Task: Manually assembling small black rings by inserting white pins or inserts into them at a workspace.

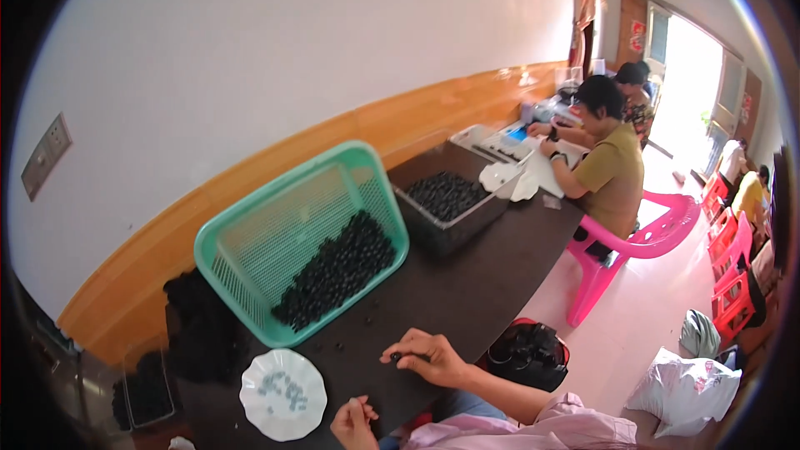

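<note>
My right hand (429, 358) is above the dark table (467, 308), pinching a small round black piece (396, 357) between thumb and fingertips. My left hand (356, 423) is at the table's near edge with its fingers curled together; whatever they may hold is too small to make out. Left of it lies a white scalloped plate (311, 427) bearing several small pale bluish pieces (283, 390). Beyond my hands, a tilted green plastic basket (225, 292) holds a heap of small black round pieces (337, 271). A few loose black pieces (340, 347) are on the table beside the basket.
Behind the basket's right side stands a clear bin (450, 233) of black pieces. Farther along the table, a person (612, 167) works on a pink chair (637, 242). A black bag (529, 354) and a white plastic bag (687, 387) are at the right. Dark cloth (204, 325) lies left.
</note>
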### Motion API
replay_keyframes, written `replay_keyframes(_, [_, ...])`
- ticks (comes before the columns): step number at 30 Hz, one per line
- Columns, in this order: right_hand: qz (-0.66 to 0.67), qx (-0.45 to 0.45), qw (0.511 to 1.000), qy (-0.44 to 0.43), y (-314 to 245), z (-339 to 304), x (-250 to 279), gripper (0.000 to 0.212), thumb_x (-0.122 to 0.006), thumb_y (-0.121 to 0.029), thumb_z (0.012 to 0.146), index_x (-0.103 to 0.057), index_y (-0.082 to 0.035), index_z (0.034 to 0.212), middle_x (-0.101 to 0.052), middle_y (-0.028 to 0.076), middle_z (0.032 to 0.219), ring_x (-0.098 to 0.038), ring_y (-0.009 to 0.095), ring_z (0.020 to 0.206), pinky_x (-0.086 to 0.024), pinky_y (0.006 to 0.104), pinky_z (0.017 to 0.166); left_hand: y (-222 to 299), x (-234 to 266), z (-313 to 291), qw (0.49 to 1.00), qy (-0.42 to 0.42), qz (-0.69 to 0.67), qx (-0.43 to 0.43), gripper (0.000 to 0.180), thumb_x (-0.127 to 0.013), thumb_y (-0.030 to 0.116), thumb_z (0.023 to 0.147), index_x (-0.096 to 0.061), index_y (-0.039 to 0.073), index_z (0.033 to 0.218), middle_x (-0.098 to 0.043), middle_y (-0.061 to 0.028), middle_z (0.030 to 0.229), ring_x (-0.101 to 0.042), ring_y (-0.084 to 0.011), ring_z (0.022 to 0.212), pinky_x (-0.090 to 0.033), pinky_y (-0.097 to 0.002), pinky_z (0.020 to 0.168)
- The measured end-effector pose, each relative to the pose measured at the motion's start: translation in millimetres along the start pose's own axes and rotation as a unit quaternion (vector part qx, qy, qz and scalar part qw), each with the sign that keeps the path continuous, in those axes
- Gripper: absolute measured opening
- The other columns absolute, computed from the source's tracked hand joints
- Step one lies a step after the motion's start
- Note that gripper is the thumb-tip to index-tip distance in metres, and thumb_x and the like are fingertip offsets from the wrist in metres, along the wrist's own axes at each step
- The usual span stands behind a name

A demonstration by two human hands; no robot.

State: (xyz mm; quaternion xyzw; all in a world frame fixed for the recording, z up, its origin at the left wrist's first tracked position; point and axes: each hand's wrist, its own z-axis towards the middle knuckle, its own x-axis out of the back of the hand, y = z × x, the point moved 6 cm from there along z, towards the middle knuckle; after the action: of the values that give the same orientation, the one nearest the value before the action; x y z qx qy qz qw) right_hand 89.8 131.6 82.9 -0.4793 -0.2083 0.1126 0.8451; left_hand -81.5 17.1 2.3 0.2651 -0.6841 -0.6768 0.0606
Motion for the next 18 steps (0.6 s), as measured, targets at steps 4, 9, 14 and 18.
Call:
replay_keyframes(4, [0.025,-0.011,0.999,0.025,4,-6,6,0.021,-0.066,-0.009,0.086,-0.07,-0.002,0.106,-0.071,0.003,0.095,-0.053,0.016,0.083,-0.046,0.0294,0.081,1,-5,6,0.999,0.02,0.035,-0.03,0.033,-0.059,0.029,0.096,-0.068,-0.003,0.091,-0.058,-0.002,0.069,-0.047,-0.0089,0.061,-0.04,-0.0258,0.057])
replay_keyframes(9, [0.04,-0.016,0.998,0.047,7,-7,15,0.019,-0.065,-0.008,0.088,-0.07,-0.001,0.104,-0.072,0.004,0.095,-0.053,0.014,0.085,-0.046,0.0281,0.081,6,-9,4,0.996,0.016,0.067,-0.06,0.033,-0.059,0.028,0.096,-0.067,-0.003,0.092,-0.058,-0.0017,0.069,-0.048,-0.0091,0.061,-0.042,-0.0264,0.058])
replay_keyframes(14, [0.034,0.003,0.992,0.12,12,5,35,0.024,-0.062,-0.008,0.09,-0.066,-0.002,0.113,-0.071,0.004,0.098,-0.053,0.012,0.084,-0.044,0.0261,0.083,-14,-3,3,0.998,0.045,0.034,-0.039,0.026,-0.055,0.018,0.097,-0.065,-0.005,0.091,-0.058,-0.004,0.07,-0.051,-0.0083,0.061,-0.042,-0.0217,0.057])
replay_keyframes(18, [0.042,-0.014,0.986,0.163,15,19,59,0.025,-0.059,-0.005,0.091,-0.063,-0.001,0.116,-0.067,0.003,0.101,-0.054,0.01,0.09,-0.044,0.0248,0.085,-12,-5,6,0.997,0.032,0.036,-0.051,0.026,-0.056,0.017,0.097,-0.066,-0.005,0.089,-0.059,-0.0036,0.069,-0.05,-0.0078,0.06,-0.041,-0.0211,0.057])
